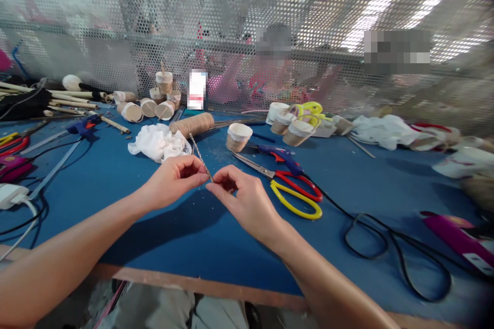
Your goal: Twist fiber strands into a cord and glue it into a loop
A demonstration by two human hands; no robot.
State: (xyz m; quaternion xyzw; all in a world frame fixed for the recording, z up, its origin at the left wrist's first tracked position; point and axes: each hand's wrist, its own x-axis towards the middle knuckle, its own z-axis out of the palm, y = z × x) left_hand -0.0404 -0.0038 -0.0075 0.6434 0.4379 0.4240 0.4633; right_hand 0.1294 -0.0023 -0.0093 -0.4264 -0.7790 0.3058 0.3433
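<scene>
Blue tabletop point(162, 247), thin strand point(199, 156) in both hands point(173, 181)

A single thin, stick-like strand point(199, 155), brown and slightly shiny, with a rough, twisted-looking surface. It looks straight and slender, paler at its upper tip. It is held above a blue worktop point(162, 249), between the front and back edges. The strand slants: its free end points up and leftward, toward the back edge, and its lower end comes down toward the front edge, where the fingertips of the left hand point(177, 180) and right hand point(249, 198) pinch it, close together. The fingers partly cover that lower end, so its exact finish is hidden.
</scene>
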